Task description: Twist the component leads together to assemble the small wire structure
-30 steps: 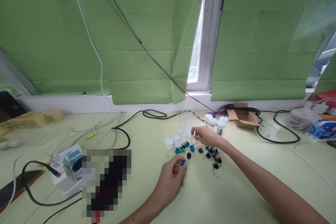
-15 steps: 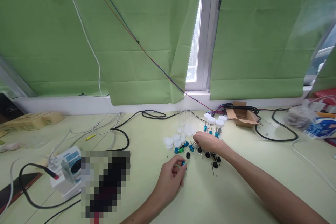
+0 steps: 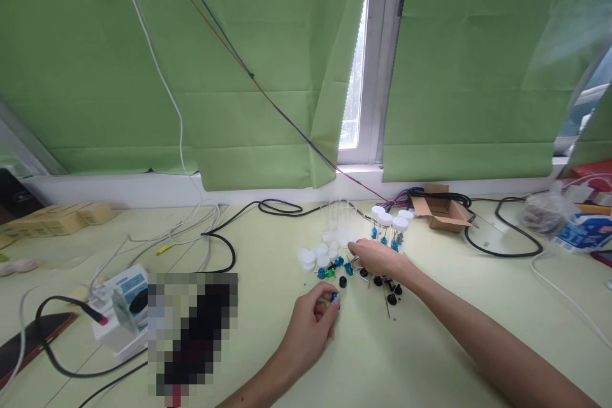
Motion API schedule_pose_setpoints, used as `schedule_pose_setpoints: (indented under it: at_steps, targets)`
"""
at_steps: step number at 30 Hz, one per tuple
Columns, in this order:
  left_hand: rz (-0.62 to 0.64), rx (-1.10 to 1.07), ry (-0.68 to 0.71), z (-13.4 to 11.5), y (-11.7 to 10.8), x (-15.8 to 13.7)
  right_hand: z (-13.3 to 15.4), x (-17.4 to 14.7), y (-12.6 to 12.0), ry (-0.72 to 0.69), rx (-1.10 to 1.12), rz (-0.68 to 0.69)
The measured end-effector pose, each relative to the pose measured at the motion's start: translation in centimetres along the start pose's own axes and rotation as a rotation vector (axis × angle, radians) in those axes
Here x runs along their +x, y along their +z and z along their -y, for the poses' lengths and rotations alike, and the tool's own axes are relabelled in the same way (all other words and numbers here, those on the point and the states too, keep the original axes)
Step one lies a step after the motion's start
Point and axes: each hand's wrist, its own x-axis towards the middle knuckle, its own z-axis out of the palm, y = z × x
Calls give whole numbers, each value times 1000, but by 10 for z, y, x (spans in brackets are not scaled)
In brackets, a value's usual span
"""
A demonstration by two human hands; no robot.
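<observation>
My left hand (image 3: 308, 328) is closed, pinching a small blue metallic part (image 3: 335, 297) between thumb and fingertips. Over the scattered parts, my right hand (image 3: 377, 256) has its fingers pinched together; what they hold, if anything, is hidden. Beneath and beside it lie thin bent metal rods (image 3: 388, 303) and several black knob-like pieces (image 3: 392, 299). Between the hands are a black cylindrical piece (image 3: 343, 282), blue parts (image 3: 349, 269) and a green part (image 3: 330, 273). White round caps (image 3: 308, 259) are grouped just behind these.
Clear tubes (image 3: 344, 220) stand behind the caps. White-capped clear containers (image 3: 384, 224) hold blue parts. An open cardboard box (image 3: 444, 215) sits at the back right, near black cables (image 3: 519, 255). On the left are a white power strip (image 3: 119, 312) and tangled cords.
My right hand has shifted very slightly to the left over the rods. The left hand stays in place, still pinching the blue part.
</observation>
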Motion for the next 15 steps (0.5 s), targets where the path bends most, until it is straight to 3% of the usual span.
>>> schedule_pose_setpoints:
  at_steps: [15]
  targets:
    - [17,38,24,0,-1,0,6,-4,-8,-7,-54,0]
